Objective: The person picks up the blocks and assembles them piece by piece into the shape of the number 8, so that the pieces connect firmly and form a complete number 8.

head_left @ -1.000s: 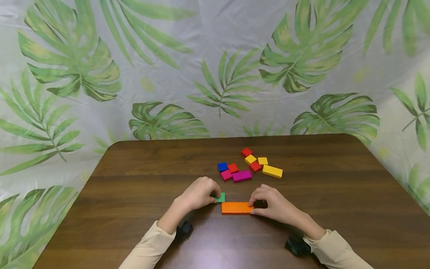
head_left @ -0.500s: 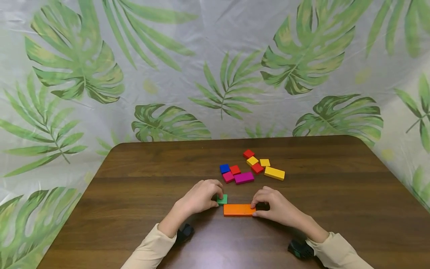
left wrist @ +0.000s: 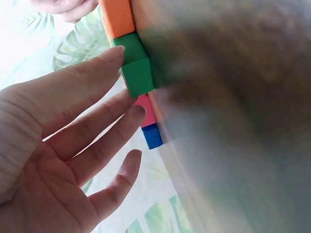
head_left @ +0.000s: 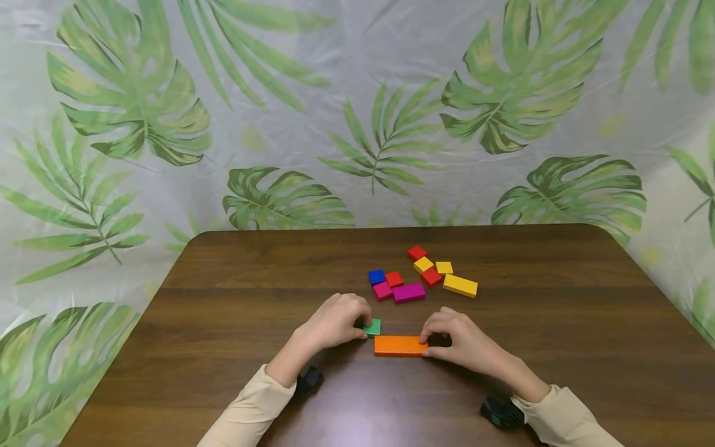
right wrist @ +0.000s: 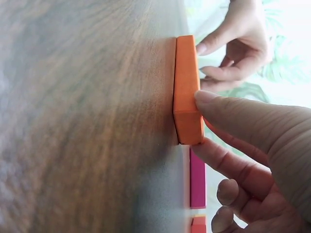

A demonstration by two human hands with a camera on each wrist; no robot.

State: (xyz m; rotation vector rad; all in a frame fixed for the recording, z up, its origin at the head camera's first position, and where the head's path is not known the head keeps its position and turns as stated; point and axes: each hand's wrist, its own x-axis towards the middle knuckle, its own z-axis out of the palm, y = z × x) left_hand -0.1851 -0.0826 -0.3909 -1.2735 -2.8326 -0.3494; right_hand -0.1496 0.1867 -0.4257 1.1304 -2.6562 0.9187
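My left hand (head_left: 337,321) pinches a small green block (head_left: 377,327) between thumb and forefinger on the wooden table. Its other fingers extend loosely, free of the block, in the left wrist view. Just in front and to the right lies a long orange block (head_left: 398,346), its left end near the green block's corner. The right hand (head_left: 459,338) grips the orange block by its right end, thumb on the near side and forefinger at the far side. In the right wrist view the orange block (right wrist: 186,77) lies flat on the tabletop.
Behind the hands lie a magenta block (head_left: 409,293), a pink block (head_left: 382,291), a blue block (head_left: 377,277) and several red and yellow ones, including a long yellow block (head_left: 460,285). A leaf-patterned cloth (head_left: 290,124) hangs behind the brown table (head_left: 251,261).
The head view has shifted slightly. Both hands keep their hold, and the green and orange blocks stay in nearly the same places relative to each other.
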